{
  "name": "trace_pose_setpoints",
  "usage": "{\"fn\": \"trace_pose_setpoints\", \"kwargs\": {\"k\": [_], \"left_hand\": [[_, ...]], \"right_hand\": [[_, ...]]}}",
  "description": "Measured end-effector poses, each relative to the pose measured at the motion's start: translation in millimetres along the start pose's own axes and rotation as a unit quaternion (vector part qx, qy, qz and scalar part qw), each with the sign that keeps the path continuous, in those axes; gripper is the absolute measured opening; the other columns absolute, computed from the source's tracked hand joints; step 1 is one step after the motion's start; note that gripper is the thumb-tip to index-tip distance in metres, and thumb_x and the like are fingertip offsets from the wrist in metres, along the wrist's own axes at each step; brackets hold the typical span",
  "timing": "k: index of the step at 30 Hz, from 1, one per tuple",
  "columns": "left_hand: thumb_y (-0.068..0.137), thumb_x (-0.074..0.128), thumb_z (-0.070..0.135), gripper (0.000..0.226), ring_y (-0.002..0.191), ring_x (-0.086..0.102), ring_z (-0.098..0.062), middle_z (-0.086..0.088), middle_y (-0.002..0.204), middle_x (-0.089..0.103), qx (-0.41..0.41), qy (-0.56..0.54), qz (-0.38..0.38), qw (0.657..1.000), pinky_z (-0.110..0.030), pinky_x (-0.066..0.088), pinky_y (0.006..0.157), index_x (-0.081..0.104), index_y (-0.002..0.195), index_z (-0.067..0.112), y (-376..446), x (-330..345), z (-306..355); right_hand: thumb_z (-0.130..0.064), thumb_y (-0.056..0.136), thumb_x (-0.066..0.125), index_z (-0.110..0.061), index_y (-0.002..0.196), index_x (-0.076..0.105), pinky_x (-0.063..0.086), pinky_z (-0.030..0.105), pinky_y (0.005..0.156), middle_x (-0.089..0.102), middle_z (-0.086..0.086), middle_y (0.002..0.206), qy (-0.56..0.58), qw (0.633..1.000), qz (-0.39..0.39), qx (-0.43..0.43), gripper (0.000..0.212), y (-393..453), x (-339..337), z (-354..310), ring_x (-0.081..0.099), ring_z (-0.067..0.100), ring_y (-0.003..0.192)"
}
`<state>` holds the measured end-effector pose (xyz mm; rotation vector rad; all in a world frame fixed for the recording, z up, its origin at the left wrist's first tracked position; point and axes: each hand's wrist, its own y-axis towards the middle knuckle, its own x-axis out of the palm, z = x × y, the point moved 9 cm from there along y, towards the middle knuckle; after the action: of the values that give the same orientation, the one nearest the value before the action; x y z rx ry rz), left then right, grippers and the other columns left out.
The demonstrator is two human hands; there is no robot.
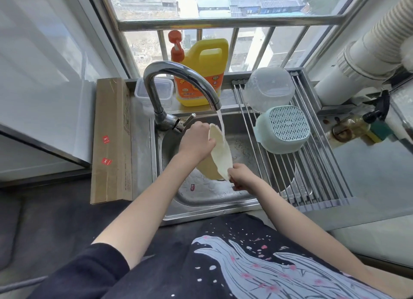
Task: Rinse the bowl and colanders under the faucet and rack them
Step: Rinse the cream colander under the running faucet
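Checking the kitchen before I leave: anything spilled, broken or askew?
Nothing stands out. The clear plastic bowl and pale blue colander sit upside down on the steel roll-up rack, apparently draining.

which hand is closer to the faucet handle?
Left. The left hand grips the cream colander's upper rim just right of the faucet handle. The right hand holds the lower rim, well below it.
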<state>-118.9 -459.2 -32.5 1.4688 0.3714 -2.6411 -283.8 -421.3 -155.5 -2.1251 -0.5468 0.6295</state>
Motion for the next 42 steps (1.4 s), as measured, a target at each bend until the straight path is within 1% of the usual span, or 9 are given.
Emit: {"fn": "trace_pose_setpoints", "kwargs": {"k": [4,11,16,21,25,29,34,38,42], "left_hand": [[0.077,0.057,0.015,0.016,0.083,0.056,-0.035,-0.013,0.082,0.053,-0.05,0.031,-0.076,0.995,-0.031,0.037,0.06,0.044,0.072,0.006,-4.6,26.8,-19.1],[0.079,0.053,0.006,0.011,0.059,0.07,-0.027,-0.016,0.068,0.065,-0.166,-0.113,-0.185,0.962,-0.039,0.059,0.057,0.056,0.069,0.003,-28.2,75.0,-66.7],[0.084,0.052,0.001,0.041,0.051,0.065,-0.019,-0.012,0.066,0.065,-0.227,-0.239,-0.143,0.933,-0.033,0.059,0.054,0.054,0.125,0.007,-35.9,89.9,-79.9],[0.082,0.053,-0.002,0.038,0.065,0.071,-0.027,-0.017,0.073,0.069,-0.212,-0.242,-0.074,0.944,-0.044,0.06,0.068,0.052,0.119,0.005,-23.9,75.7,-78.1],[0.082,0.062,0.001,0.018,0.062,0.071,-0.023,-0.015,0.079,0.067,-0.205,-0.291,-0.055,0.933,-0.046,0.06,0.065,0.05,0.094,0.01,-19.9,68.1,-71.8],[0.083,0.063,0.001,0.019,0.063,0.069,-0.027,-0.014,0.077,0.063,-0.149,-0.273,0.01,0.95,-0.051,0.057,0.063,0.045,0.083,0.009,-16.9,53.7,-67.1],[0.088,0.058,0.006,0.02,0.071,0.061,-0.032,-0.012,0.074,0.063,-0.066,-0.171,0.067,0.981,-0.045,0.052,0.065,0.04,0.08,0.01,-18.2,31.8,-47.4],[0.092,0.048,0.006,0.024,0.063,0.046,-0.029,-0.012,0.07,0.055,-0.007,-0.107,0.117,0.987,-0.037,0.038,0.058,0.034,0.073,0.012,-25.2,14.2,-31.1],[0.091,0.047,0.005,0.02,0.064,0.049,-0.028,-0.011,0.071,0.055,0.017,-0.119,0.152,0.981,-0.036,0.039,0.057,0.042,0.072,0.009,-29.9,10.7,-28.5]], "right_hand": [[-0.002,0.088,0.033,-0.009,0.074,0.041,0.027,0.019,0.04,0.031,0.003,0.061,0.024,0.999,0.038,0.021,0.018,-4.2,-17.2,26.3,0.023,0.014,0.048],[-0.002,0.092,0.043,-0.014,0.131,0.055,0.041,0.02,0.042,0.063,0.012,0.097,0.104,0.985,0.122,-0.064,0.043,-17.4,-53.5,10.8,0.047,0.013,0.052],[-0.001,0.092,0.044,-0.023,0.129,0.056,0.043,0.027,0.053,0.054,-0.002,0.08,0.002,0.964,0.17,-0.206,0.044,-34.7,-58.8,-27.2,0.042,0.007,0.053],[-0.004,0.096,0.045,-0.022,0.13,0.053,0.033,0.014,0.051,0.048,-0.012,0.064,-0.105,0.91,0.218,-0.337,0.039,-51.7,-56.9,-53.6,0.04,0.003,0.052],[-0.013,0.097,0.051,-0.036,0.142,0.025,0.046,0.031,0.059,0.058,0.0,0.078,-0.164,0.872,0.251,-0.387,0.057,-56.7,-57.1,-54.1,0.055,0.015,0.065],[-0.012,0.094,0.056,-0.04,0.146,0.002,0.051,0.037,0.061,0.065,0.008,0.072,-0.11,0.892,0.282,-0.335,0.08,-43.7,-66.5,-32.9,0.061,0.021,0.062],[-0.013,0.094,0.056,-0.026,0.146,0.025,0.056,0.041,0.077,0.067,0.006,0.107,-0.053,0.934,0.254,-0.245,0.063,-18.1,-59.6,-6.7,0.069,0.024,0.082],[-0.005,0.098,0.046,-0.015,0.134,0.043,0.056,0.035,0.075,0.06,0.017,0.123,0.194,0.96,0.142,-0.144,0.037,-0.6,-44.8,6.5,0.068,0.022,0.08],[-0.002,0.101,0.034,-0.012,0.13,0.048,0.055,0.048,0.084,0.058,0.025,0.118,0.491,0.87,-0.031,-0.046,0.034,-1.8,-24.4,-0.6,0.065,0.035,0.092]]}}
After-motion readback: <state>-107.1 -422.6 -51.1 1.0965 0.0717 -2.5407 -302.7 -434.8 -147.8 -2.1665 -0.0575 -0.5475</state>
